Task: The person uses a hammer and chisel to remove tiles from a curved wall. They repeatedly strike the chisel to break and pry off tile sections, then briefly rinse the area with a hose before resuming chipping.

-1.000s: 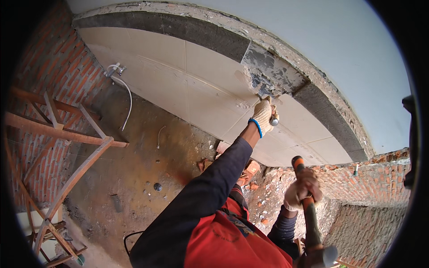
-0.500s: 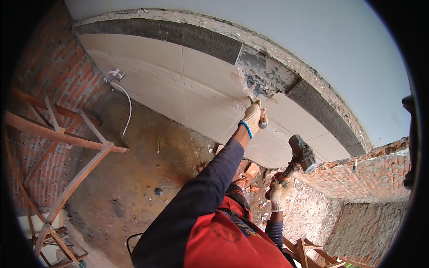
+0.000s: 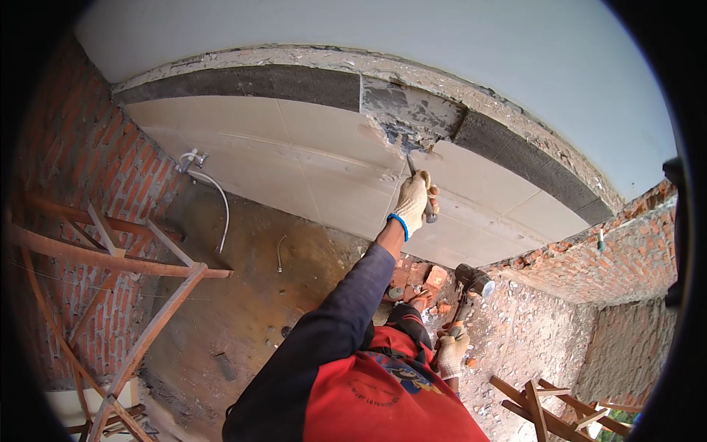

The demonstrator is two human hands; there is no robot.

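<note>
Hands apart; the cream-gloved left hand (image 3: 414, 199) clenches a slim grey metal chisel (image 3: 412, 166), seemingly steadying its tip near the broken edge of the cream-tiled wall (image 3: 335, 144) just beyond; the cream-gloved right hand (image 3: 452, 348) grips a dark metal-headed hammer (image 3: 473, 281), leaving its head free.

A grey chisel (image 3: 411, 163) points at chipped wall tile (image 3: 375, 133), a dark-headed hammer (image 3: 471, 280) apart.

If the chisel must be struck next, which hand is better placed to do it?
Probably the right hand: it grips the hammer, whose head is free, apart from the chisel. The left hand is occupied, holding the chisel with its tip by the broken patch in the tiles.
</note>
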